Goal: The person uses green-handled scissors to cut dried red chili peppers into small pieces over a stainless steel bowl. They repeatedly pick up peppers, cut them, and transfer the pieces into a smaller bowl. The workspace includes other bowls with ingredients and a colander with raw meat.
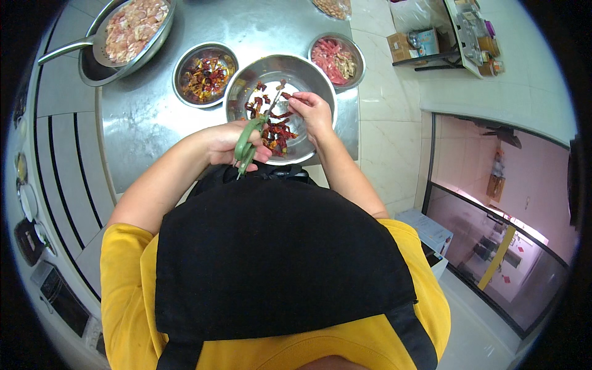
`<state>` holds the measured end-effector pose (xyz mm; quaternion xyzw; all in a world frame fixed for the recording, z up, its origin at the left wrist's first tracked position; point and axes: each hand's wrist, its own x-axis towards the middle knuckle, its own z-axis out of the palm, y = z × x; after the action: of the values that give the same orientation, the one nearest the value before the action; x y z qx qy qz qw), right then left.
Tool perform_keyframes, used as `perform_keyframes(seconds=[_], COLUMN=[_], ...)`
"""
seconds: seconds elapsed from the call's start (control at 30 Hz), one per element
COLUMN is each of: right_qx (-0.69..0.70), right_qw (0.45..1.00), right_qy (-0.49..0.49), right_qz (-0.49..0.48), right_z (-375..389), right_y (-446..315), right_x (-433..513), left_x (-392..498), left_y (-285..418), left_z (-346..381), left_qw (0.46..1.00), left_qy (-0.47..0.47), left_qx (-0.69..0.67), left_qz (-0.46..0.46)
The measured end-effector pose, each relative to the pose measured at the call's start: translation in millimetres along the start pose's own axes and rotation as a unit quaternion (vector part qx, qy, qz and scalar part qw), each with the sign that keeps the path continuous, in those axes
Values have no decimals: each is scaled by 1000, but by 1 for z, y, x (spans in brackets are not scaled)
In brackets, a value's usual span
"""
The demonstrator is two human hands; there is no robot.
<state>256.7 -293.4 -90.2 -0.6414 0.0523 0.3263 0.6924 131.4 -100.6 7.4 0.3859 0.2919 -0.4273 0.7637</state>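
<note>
In my left hand (224, 142) is a pair of green-handled scissors (253, 132), its narrow blades reaching over the large stainless steel bowl (319, 76). My right hand (315, 113) pinches a dried red chili (291, 96) close to the blade tips, above the same bowl. Dried chilies (280, 138) lie heaped at the bowl's near side, with several smaller pieces further back. To the left, a smaller metal bowl (176, 88) holds short cut chili pieces (206, 79). Parts of the scissor handles are hidden by my left fingers.
A metal bowl (362, 69) of pink strips and pale brown pieces stands right of the large bowl. At the far left, a perforated ladle (69, 50) with raw meat pieces (135, 30) rests over a basin (88, 74). A bag of peanut-like kernels (335, 7) lies at the steel table's (138, 138) back edge.
</note>
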Motion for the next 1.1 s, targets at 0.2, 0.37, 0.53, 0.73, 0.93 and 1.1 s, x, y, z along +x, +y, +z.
perform_keyframes(seconds=[0.2,0.37,0.53,0.73,0.93,1.1], right_qx=[-101,-88,-97,-55,-44,41], right_qw=[991,989,989,991,996,999], right_qy=[1,-8,-36,-45,-40,-25], right_qz=[-88,-119,-110,-117,-70,-3], right_z=[5,11,15,13,12,13], right_y=[-2,-5,-5,4,9,9], right_x=[-5,-10,-15,-12,-9,-10], left_x=[0,1,3,9,12,15], left_y=[1,1,-4,-10,-12,-11], left_z=[1,3,4,6,5,3], left_qw=[1000,999,999,999,999,999], left_qy=[3,2,11,15,15,11], left_qx=[17,33,47,29,12,6], left_qz=[-6,-13,15,41,48,45])
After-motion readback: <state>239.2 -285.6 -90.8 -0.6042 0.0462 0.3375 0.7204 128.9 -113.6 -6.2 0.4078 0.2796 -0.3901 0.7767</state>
